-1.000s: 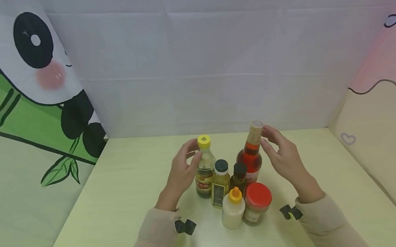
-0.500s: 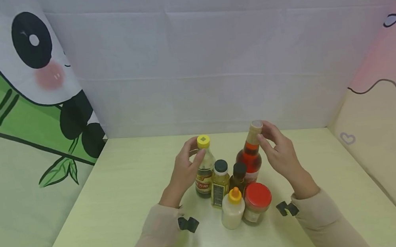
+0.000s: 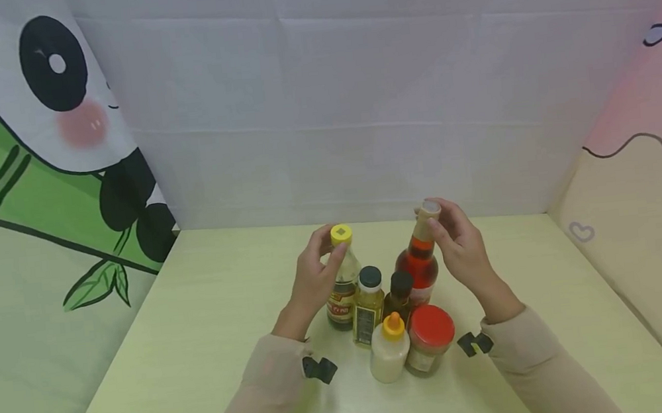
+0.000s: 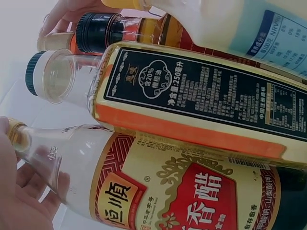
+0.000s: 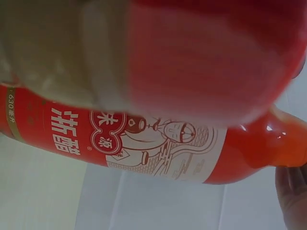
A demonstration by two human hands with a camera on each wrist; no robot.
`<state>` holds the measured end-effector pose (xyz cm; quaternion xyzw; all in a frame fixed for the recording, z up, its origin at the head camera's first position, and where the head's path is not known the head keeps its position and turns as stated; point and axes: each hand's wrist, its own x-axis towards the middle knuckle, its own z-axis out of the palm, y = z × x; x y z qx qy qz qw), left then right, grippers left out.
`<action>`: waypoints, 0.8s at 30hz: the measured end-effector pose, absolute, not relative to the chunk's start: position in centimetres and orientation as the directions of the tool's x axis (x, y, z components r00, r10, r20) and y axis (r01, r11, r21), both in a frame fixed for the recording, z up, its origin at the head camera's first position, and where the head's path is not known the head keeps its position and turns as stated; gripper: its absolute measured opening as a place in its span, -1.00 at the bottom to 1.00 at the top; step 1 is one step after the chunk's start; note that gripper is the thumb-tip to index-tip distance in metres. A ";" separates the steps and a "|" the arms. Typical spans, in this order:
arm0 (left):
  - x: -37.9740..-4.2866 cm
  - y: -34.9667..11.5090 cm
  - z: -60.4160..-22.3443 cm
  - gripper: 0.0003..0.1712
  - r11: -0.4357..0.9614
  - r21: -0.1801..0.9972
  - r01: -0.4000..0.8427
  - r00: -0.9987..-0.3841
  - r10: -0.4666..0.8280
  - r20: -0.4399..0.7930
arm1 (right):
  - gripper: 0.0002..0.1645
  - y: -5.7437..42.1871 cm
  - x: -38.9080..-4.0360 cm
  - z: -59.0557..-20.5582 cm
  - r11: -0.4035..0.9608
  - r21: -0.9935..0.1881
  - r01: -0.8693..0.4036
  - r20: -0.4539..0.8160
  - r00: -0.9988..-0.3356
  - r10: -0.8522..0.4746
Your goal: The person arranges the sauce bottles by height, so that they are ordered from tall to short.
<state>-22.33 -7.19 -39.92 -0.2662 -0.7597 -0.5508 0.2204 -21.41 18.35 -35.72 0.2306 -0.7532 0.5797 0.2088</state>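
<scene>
My left hand (image 3: pixel 315 274) curls round the neck of a vinegar bottle (image 3: pixel 342 300) with a yellow cap; its thumb lies in front, other fingers showing behind the clear glass in the left wrist view. My right hand (image 3: pixel 462 247) grips the pale neck of a tall red vinegar bottle (image 3: pixel 417 268), thumb in front and fingers behind. Both bottles stand upright on the table. Between them are a green-capped oil bottle (image 4: pixel 201 91) and a small dark-capped bottle (image 3: pixel 399 293). In front stand a cream squeeze bottle (image 3: pixel 390 357) with an orange tip and a red-lidded jar (image 3: pixel 431 330).
The bottles and jar cluster tightly mid-table. The pale yellow table (image 3: pixel 201 352) extends on both sides of them. A white cloth wall (image 3: pixel 310 115) rises behind, with printed panels at left and right.
Both hands have moved inward onto the bottle necks, left hand rightward, right hand leftward, and their fingers have closed round them. The bottles and jar have stayed in place.
</scene>
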 end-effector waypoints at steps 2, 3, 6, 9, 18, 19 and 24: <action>-22.4 -7.2 -39.9 -0.51 0.248 0.719 0.649 -0.759 0.159 0.631 | -0.60 18.2 -21.6 -35.8 0.175 -0.779 -0.602 0.591 -0.799 -0.114; -22.5 -7.2 -39.9 -0.51 0.244 0.720 0.650 -0.759 0.157 0.632 | -0.60 18.1 -21.7 -35.8 0.156 -0.781 -0.604 0.593 -0.797 -0.116; -22.6 -7.1 -39.9 -0.54 0.240 0.724 0.647 -0.761 0.154 0.630 | -0.61 18.0 -21.9 -35.8 0.129 -0.784 -0.608 0.597 -0.794 -0.115; -22.7 -7.1 -39.8 -0.56 0.233 0.724 0.649 -0.760 0.154 0.632 | -0.64 17.9 -22.0 -35.8 0.137 -0.781 -0.610 0.601 -0.793 -0.106; -22.9 -7.4 -39.9 -0.29 0.293 0.693 0.659 -0.750 0.179 0.637 | -0.68 18.0 -22.1 -35.3 0.150 -0.796 -0.587 0.573 -0.810 -0.127; -22.9 -7.4 -39.9 -0.30 0.293 0.692 0.660 -0.748 0.174 0.640 | -0.68 18.0 -22.1 -35.3 0.152 -0.795 -0.587 0.572 -0.810 -0.130; -22.6 -7.4 -39.9 -0.37 0.302 0.682 0.666 -0.741 0.162 0.652 | -0.68 18.0 -21.7 -35.1 0.152 -0.808 -0.570 0.554 -0.822 -0.134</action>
